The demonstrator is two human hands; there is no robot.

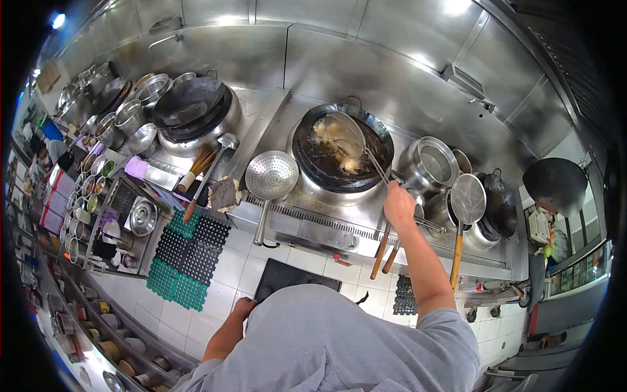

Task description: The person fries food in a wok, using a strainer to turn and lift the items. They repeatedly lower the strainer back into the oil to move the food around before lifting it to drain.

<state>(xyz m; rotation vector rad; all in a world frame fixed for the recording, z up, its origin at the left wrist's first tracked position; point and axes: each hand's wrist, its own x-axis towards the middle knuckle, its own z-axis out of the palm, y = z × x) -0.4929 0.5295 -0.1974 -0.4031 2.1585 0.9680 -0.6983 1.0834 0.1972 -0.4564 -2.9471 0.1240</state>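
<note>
My right hand (399, 203) is closed round the handle of a wire mesh strainer (379, 163), reaching over the stove from the right. The strainer's round basket lies in a black wok (302, 160), in dark bubbling oil with pale, golden pieces of food (349, 161). What the food is, I cannot make out. My left hand (244, 307) hangs low beside my grey shirt, away from the stove; its fingers are mostly hidden. A perforated ladle (272, 175) rests on the counter left of the wok, its handle over the front edge.
Metal pots (436, 162) and another mesh skimmer (468, 198) stand right of the wok. On the left are a second wok (189, 101), a long-handled ladle (226, 141), a bamboo brush (199, 163) and a folded cloth (225, 194). Rubber mats (186, 251) cover part of the tiled floor.
</note>
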